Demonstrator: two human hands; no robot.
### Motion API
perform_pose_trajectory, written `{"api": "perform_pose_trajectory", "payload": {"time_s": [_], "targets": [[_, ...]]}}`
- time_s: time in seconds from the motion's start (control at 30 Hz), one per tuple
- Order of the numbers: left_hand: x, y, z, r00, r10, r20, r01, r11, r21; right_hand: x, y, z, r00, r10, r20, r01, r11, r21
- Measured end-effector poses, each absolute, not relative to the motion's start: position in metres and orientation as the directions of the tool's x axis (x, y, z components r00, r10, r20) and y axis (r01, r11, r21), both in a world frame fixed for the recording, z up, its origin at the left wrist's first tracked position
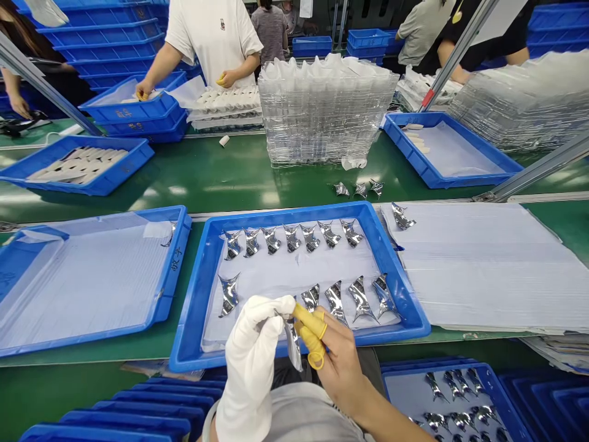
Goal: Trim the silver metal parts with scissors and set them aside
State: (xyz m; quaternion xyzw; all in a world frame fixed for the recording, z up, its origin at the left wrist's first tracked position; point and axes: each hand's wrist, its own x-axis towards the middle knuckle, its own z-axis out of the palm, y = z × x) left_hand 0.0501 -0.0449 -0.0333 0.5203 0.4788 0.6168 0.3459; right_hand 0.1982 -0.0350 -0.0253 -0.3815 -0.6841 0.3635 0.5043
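A shiny metal piece [292,347] hangs above the blue tray's [193,307] near rim. The white-gloved left hand [253,353] and yellow-cotted right hand [338,362] both have their grip pinched tight on it. Dark characters on the neighbouring tray [172,270] are unreadable.

left hand [251,362]: white cloth glove, soft, matt
right hand [343,368]: bare skin; yellow rubber caps on fingertips [306,320], smooth
small part [293,345]: silver, mirror-shiny, looks like metal or plated plastic, cannot tell which
parts in tray [329,234]: same silver shine, smooth
blue tray [196,288]: hard plastic, smooth, a little glossy
sheet in tray [271,279]: white, matt, paper or thin foam
belt [230,172]: green, smooth, shiny with light spots
clear stack [322,113]: see-through plastic, glossy
pile of sheets [488,264]: white, matt, faint lines
slanted bar [536,170]: grey metal, dull shine
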Motion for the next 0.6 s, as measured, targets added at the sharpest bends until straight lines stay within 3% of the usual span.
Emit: {"api": "perform_pose_trajectory", "payload": {"time_s": [0.2,0.33,0.6], "targets": [[0.047,-0.041,-0.024,-0.130,0.942,0.310,0.084,-0.301,0.950,0.209,-0.032,-0.026,-0.289,0.834,0.471,0.232,0.538,-0.810],[0.042,-0.039,-0.022,-0.076,0.972,0.223,0.017,-0.223,0.975,0.212,-0.033,-0.029,-0.276,0.863,0.423,0.208,0.483,-0.851],[0.038,-0.038,-0.017,0.005,0.995,0.095,-0.084,-0.094,0.992,0.211,-0.025,-0.026,-0.310,0.807,0.504,0.171,0.568,-0.805]]}}
